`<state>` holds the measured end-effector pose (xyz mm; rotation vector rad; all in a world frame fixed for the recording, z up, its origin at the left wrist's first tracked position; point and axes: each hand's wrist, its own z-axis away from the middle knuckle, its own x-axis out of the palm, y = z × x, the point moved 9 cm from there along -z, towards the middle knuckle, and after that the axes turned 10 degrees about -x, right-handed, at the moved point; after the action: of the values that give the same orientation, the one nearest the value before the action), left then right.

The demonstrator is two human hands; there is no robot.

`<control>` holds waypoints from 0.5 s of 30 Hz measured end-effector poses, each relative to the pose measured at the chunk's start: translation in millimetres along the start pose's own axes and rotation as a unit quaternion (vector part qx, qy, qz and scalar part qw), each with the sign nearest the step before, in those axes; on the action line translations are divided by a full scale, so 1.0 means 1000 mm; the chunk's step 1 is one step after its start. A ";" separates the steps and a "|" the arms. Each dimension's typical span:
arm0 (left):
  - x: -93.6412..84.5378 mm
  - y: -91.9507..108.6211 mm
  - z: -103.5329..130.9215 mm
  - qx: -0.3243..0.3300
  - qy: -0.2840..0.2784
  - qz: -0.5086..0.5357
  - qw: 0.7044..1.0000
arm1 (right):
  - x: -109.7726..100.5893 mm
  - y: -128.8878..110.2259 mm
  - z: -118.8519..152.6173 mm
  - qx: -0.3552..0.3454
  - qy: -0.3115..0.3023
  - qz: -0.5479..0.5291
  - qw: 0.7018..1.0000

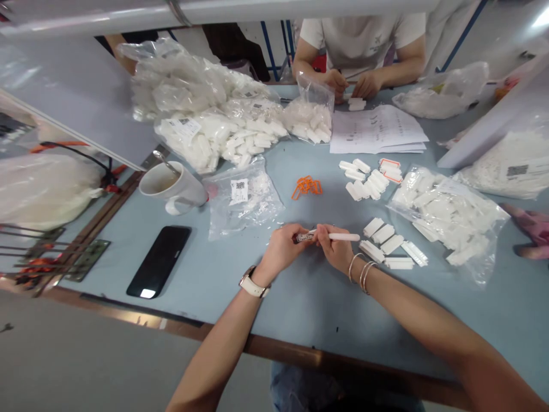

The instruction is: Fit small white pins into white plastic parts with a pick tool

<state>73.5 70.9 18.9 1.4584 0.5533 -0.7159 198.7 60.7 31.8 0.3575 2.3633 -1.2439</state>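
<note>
Above the table (295,309), our left hand (281,249) pinches a small piece (304,237) between closed fingertips; it looks pale with dark speckling, its ends partly covered by our fingers. Our right hand (338,249) is closed round a slim pale tool (346,237), its rounded end pointing right, the other end at the piece. A black phone (159,262) lies to our left, and ribbed white strips (392,244) lie just beside our right hand. Beyond, we see a white mug (174,186) with a spoon, a labelled clear bag (245,197), orange frames (307,186) and more white strips (364,184). Farther still are printed sheets (377,130), bulging bags (206,109) and a person's hands (352,84).
</note>
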 end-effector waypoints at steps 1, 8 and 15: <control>0.000 0.000 0.000 0.001 0.001 -0.001 1.000 | 0.000 0.000 0.000 0.003 0.001 0.001 1.000; -0.001 0.001 0.000 0.007 0.008 -0.008 1.000 | 0.000 -0.007 -0.004 -0.018 -0.008 0.045 0.999; -0.002 0.007 0.001 0.019 0.009 -0.024 0.999 | 0.006 -0.017 -0.004 -0.087 -0.019 0.152 0.984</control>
<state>77.3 70.3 25.1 1.4916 0.5933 -0.7561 185.6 54.8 43.0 0.6031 2.2597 -0.8890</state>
